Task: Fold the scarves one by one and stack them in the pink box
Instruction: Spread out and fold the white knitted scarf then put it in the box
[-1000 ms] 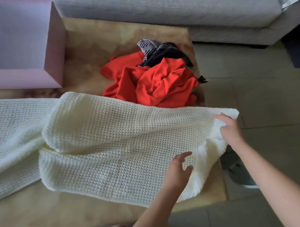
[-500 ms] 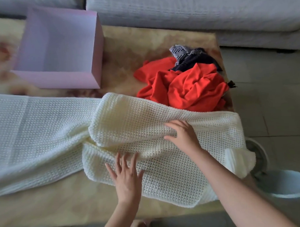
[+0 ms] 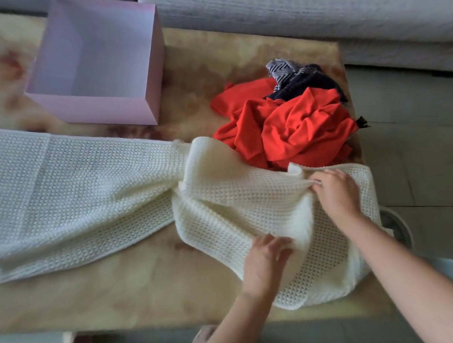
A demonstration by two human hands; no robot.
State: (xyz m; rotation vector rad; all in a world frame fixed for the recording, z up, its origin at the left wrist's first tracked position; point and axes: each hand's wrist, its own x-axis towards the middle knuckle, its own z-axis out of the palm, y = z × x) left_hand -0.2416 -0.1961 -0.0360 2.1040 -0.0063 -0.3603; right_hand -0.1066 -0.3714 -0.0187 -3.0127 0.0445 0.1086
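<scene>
A grey sofa (image 3: 292,17) is running along the far side, and in front of it a low table (image 3: 121,290) with a marbled beige top is carrying everything. The biggest thing on the table is the white knitted scarf (image 3: 79,192), which is lying along the near half of the top with its long axis going from left to right; its left part is lying flat and spreading past the left edge of the view, while its right end is doubled over and bunching near the right edge of the table. The pink box (image 3: 100,109) is standing open at the far left of the table, and its inside is looking empty, so I judge that no scarf is stacked yet. To the right of the box, just behind the white scarf, a pile with a red scarf (image 3: 295,128) and a dark striped scarf (image 3: 301,79) is waiting, not folded. The right hand (image 3: 336,193) is pinching a top layer of the white scarf with bent fingers, and the left hand (image 3: 267,254) is gripping the near edge of the same layer. The task is only beginning: the first fold is in progress, and the other scarves are left.
</scene>
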